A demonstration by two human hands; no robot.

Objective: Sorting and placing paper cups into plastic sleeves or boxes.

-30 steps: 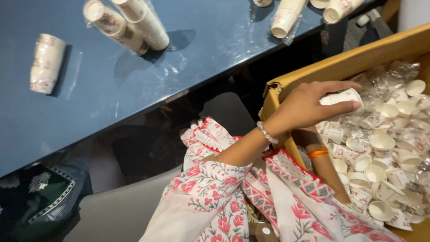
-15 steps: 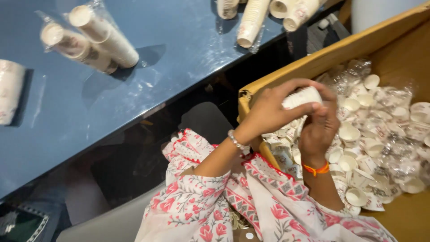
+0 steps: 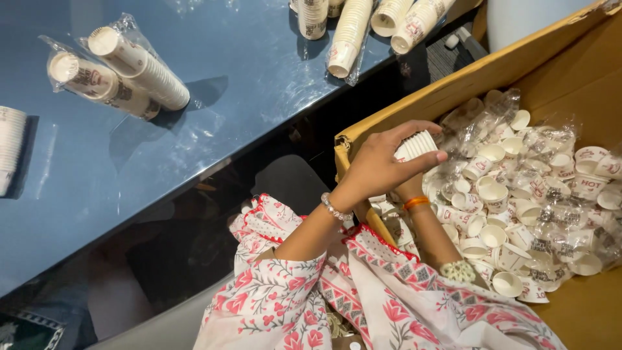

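Gripped by L hand [image 3: 382, 165]: cup stack [image 3: 416, 145], over box [image 3: 453, 84].

Two clear plastic sleeves of stacked white paper cups [image 3: 120, 72] lie on the blue table [image 3: 214, 123], more sleeved cup stacks [image 3: 350, 32] at its far edge. Right of the table, an open brown cardboard box [image 3: 453, 84] holds crumpled clear wrappers [image 3: 551, 214].

A second ago the left hand [image 3: 382, 165] held the stack of paper cups [image 3: 416, 145] alone over the box [image 3: 453, 84]. The right hand [image 3: 409, 189] has since risen beneath the left hand, now tucked under it and mostly hidden.
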